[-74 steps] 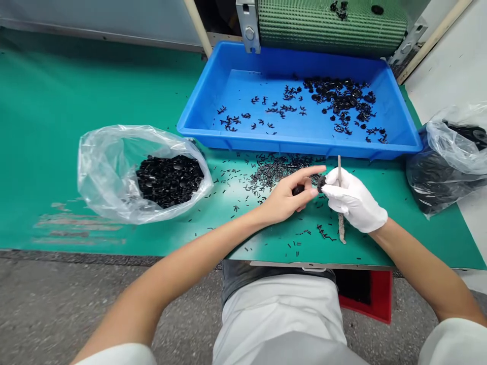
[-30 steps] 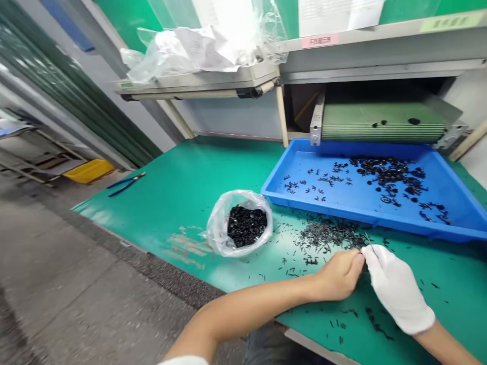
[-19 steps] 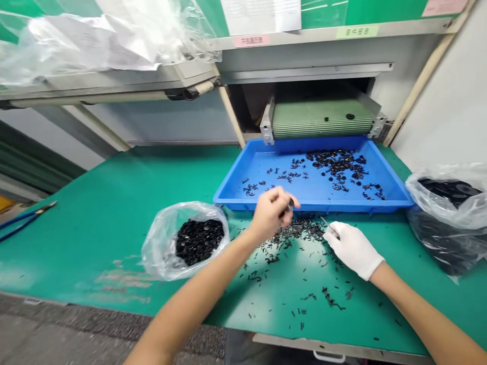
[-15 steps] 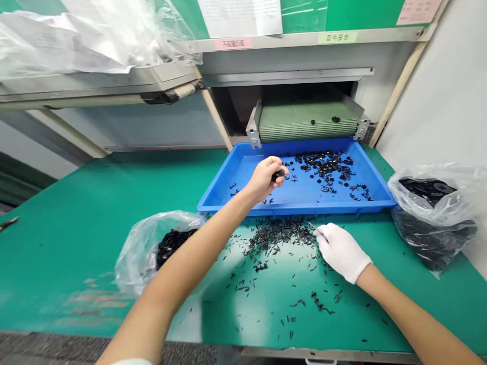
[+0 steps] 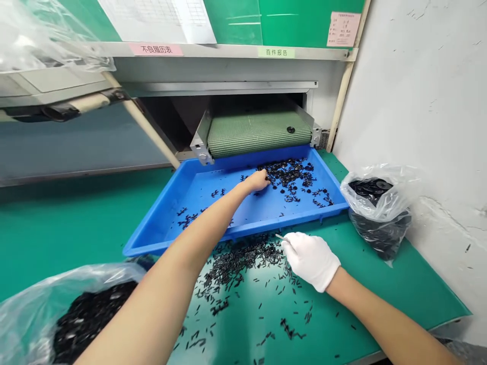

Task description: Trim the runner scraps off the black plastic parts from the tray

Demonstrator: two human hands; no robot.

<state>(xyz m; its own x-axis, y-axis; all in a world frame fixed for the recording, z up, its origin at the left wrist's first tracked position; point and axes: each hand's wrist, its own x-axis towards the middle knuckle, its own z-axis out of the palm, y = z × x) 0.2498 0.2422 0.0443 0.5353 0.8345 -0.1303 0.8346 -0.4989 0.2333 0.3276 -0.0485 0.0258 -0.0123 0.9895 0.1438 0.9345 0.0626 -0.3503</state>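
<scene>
My bare left hand (image 5: 257, 181) reaches into the blue tray (image 5: 152, 242), at the left edge of a pile of small black parts (image 5: 289, 175). Its fingers are bent together around something dark that is mostly hidden. My right hand (image 5: 311, 257), in a white glove, is closed on a thin metal tool (image 5: 282, 237) with its tip pointing left. It hovers beside the tray's front edge, right of a heap of short black sticks (image 5: 243, 261) on the green table (image 5: 384, 289).
A green conveyor belt (image 5: 254, 133) ends above the tray with a black round part (image 5: 290, 130) on it. Clear bags of black parts stand at the right (image 5: 380, 228) and front left (image 5: 91, 314). A white wall (image 5: 429, 116) bounds the right side.
The view has turned right and come closer. My left hand has gone from above the tray to the black parts pile. Fewer black parts show on the belt. My right hand still holds the tool.
</scene>
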